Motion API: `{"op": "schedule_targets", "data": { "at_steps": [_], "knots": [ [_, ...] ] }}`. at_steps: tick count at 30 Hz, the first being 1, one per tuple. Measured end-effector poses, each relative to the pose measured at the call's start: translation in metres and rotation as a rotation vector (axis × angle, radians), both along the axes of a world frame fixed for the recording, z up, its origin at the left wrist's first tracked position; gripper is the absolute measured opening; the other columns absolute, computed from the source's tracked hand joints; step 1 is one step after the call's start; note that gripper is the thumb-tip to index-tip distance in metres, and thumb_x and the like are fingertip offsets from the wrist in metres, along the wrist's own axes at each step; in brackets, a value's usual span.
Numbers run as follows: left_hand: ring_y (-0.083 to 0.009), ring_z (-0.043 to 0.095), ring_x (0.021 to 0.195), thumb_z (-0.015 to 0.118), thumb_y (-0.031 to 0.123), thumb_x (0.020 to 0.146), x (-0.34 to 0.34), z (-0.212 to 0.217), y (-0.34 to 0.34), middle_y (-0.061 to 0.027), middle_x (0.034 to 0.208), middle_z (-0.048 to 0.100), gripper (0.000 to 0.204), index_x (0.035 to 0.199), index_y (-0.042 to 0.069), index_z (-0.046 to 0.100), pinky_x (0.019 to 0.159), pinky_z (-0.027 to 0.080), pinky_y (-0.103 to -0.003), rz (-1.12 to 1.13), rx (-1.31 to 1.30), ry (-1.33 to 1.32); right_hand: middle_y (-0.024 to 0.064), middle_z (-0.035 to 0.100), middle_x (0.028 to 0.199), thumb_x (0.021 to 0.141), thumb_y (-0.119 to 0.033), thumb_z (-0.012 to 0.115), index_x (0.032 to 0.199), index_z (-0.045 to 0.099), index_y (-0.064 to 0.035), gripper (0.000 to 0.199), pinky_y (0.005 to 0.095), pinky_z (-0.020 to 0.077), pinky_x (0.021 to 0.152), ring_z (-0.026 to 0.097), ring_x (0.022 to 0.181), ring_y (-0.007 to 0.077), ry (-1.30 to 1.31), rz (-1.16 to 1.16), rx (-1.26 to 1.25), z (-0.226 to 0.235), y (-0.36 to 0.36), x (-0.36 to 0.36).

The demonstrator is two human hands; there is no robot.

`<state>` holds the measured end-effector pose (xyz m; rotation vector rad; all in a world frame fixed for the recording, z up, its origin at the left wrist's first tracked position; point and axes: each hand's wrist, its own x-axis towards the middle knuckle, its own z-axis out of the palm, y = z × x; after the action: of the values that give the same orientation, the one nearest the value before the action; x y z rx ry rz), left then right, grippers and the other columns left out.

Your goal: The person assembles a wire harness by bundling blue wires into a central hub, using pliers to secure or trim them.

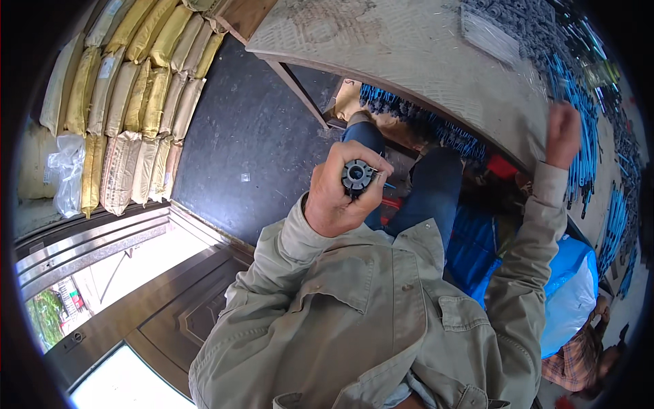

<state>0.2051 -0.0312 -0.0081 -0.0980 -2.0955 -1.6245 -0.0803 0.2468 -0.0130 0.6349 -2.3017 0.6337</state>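
My left hand (344,194) is raised in front of my body with its fingers wrapped round a dark grey round part with a notched rim (357,175). That part faces up end-on and has a hole in its middle; its lower length is hidden by the hand. A thin blue tip shows beside the fingers. Out to the right, my right hand (564,133) is over the table's edge, close to a pile of thin blue rods with dark ends (584,153). It is smeared by motion, so whether it holds anything does not show.
A worn table (415,48) bears heaps of dark small parts (514,24) at its far right. Blue rods (422,123) lie under it. Stacked sacks (129,102) stand at left by a door (197,317). At right are a blue-white bag (569,293) and another person (575,358).
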Motion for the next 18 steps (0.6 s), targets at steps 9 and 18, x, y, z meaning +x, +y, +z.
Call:
{"op": "schedule_targets", "data": {
  "at_steps": [9, 18],
  "knots": [
    [-0.0226, 0.061, 0.081, 0.054, -0.012, 0.077, -0.005, 0.002, 0.003, -0.0148, 0.084, 0.057, 0.026, 0.095, 0.0, 0.04, 0.076, 0.05, -0.035, 0.046, 0.011, 0.004, 0.0112, 0.062, 0.086, 0.091, -0.017, 0.052, 0.092, 0.056, 0.0021, 0.019, 0.0262, 0.0475, 0.066, 0.06, 0.071, 0.0186, -0.144, 0.445, -1.162, -0.01, -0.036, 0.018],
    [-0.0222, 0.061, 0.082, 0.055, -0.011, 0.077, 0.005, 0.0, 0.002, -0.0148, 0.084, 0.057, 0.026, 0.095, 0.0, 0.04, 0.075, 0.049, -0.034, 0.054, -0.004, -0.007, 0.0119, 0.057, 0.093, 0.086, -0.002, 0.054, 0.101, 0.058, -0.0008, 0.016, 0.0281, 0.0428, 0.077, 0.055, 0.083, 0.02, -0.441, 0.583, -0.184, -0.003, -0.064, 0.11]
  ]
}}
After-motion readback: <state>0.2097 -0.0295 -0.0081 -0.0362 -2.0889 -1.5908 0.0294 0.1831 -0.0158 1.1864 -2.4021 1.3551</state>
